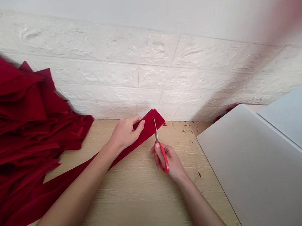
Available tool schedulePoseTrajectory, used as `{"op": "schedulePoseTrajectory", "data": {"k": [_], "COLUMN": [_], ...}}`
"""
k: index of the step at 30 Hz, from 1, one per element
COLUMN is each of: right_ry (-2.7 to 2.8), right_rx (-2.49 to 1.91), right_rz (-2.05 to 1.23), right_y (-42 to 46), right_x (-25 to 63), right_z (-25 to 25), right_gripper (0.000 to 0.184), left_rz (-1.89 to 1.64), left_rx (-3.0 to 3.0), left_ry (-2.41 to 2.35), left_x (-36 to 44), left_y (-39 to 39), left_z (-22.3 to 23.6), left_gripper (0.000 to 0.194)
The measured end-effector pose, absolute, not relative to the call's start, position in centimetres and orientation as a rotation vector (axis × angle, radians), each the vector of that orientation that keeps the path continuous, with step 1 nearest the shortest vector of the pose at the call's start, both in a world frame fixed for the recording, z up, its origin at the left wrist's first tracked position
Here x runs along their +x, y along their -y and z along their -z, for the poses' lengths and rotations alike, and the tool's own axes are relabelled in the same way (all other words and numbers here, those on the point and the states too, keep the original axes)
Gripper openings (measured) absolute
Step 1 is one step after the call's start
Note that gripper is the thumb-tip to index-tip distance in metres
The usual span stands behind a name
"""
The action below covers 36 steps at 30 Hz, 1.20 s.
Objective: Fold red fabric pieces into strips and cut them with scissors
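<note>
A long strip of dark red fabric [132, 147] runs from the lower left up to the middle of the table, its far end raised near the wall. My left hand [127, 131] pinches the strip a little short of that end, thumb on top. In my right hand [169, 160] is a pair of scissors [165, 158] with red handles, the thumb through one loop. The metal blades point away from me and lie across the fabric near its end. Whether the blades are fully closed cannot be made out.
A large heap of red fabric pieces [24, 118] fills the left side. Small red scraps [190, 125] lie by the wall. At right a white panel or box [257, 160] leans over the wooden table [136, 200]. A white brick-patterned wall [137, 59] stands behind.
</note>
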State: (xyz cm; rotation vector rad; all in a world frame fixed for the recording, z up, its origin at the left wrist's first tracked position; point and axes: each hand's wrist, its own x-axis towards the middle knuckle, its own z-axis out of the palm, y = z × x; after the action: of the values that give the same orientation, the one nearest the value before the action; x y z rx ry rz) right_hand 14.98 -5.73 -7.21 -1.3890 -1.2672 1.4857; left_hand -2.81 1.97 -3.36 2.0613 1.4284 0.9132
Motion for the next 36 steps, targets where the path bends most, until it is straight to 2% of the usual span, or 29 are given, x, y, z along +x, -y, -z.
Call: {"op": "schedulePoseTrajectory", "data": {"k": [18,36], "right_ry": [1.352,1.259], "right_rx": [-1.379,-1.447], "right_rz": [-1.419,-1.491], "right_y": [6.6,6.8], "right_x": [15.1,15.0], "right_z": [6.3,5.8], "right_gripper": [0.06,0.066], "left_rz": [-0.978,-0.988], "left_rx": [1.843,1.883], "left_ry": [-1.205,-1.198], "left_x": [-2.4,-1.9], "left_y": [-1.6,-1.1], "left_z": [1.9,1.9], "left_gripper": [0.03,0.03]}}
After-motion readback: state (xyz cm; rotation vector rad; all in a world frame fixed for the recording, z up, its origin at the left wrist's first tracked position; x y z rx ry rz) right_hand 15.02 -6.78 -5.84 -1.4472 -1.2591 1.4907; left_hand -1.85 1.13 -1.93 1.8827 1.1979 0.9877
